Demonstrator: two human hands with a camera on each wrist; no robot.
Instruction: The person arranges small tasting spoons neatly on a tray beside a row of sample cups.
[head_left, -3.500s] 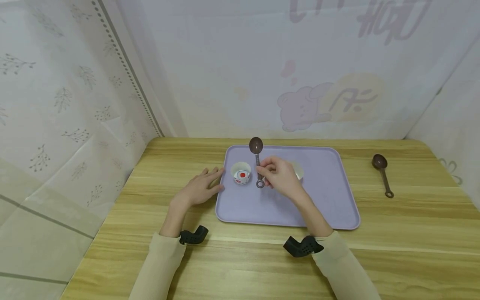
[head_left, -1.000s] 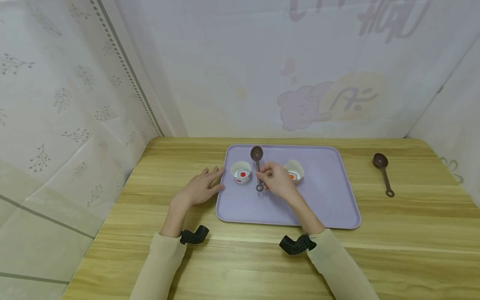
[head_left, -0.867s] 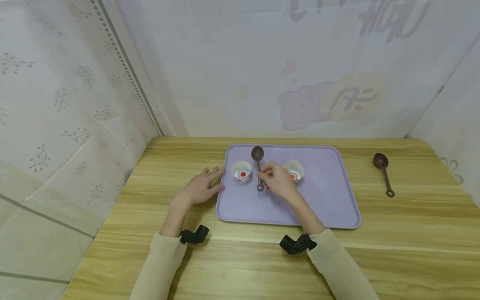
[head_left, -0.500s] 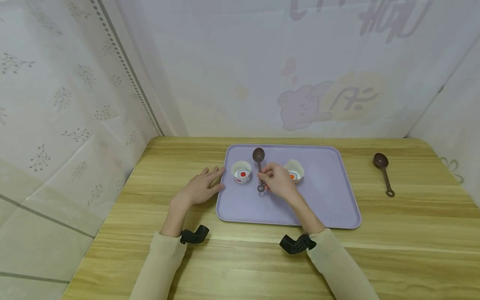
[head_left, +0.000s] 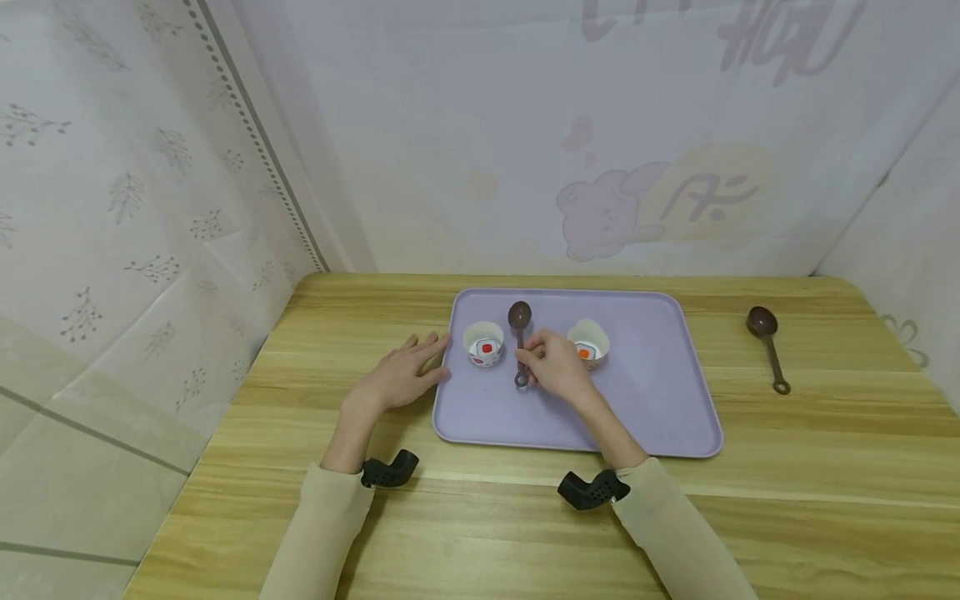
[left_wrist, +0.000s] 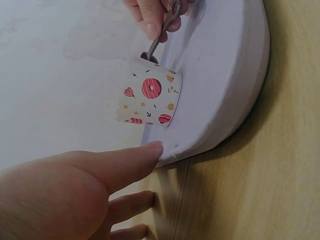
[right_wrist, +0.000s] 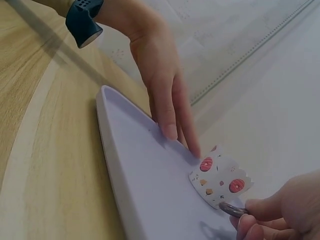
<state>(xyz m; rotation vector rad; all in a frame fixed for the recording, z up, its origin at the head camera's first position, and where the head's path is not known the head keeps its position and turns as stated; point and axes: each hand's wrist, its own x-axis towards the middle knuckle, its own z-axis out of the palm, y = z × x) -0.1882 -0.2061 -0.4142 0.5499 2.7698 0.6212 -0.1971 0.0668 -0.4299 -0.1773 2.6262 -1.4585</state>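
Note:
My right hand (head_left: 557, 362) pinches the handle of a dark brown measuring spoon (head_left: 520, 315) between thumb and fingers. The spoon is close over the lilac tray (head_left: 517, 427), bowl pointing to the far side, ring end towards me. On its left stands a white paper baking cup (left_wrist: 150, 95) with a doughnut print and a small red piece inside. A second baking cup (head_left: 597, 332), with an orange piece in it, stands right of the spoon, partly behind my right hand. My left hand (head_left: 393, 377) lies with fingers extended, fingertips at the tray's left rim.
Another dark brown measuring spoon (head_left: 763, 323) lies on the wooden table (head_left: 480, 533) to the right of the tray. A pale printed curtain (head_left: 450, 167) stands behind the table's far edge.
My right hand has lowered the measuring spoon towards the tray and drawn it slightly nearer to me and rightwards. The orange piece in the right cup has come into view. My left hand stays put.

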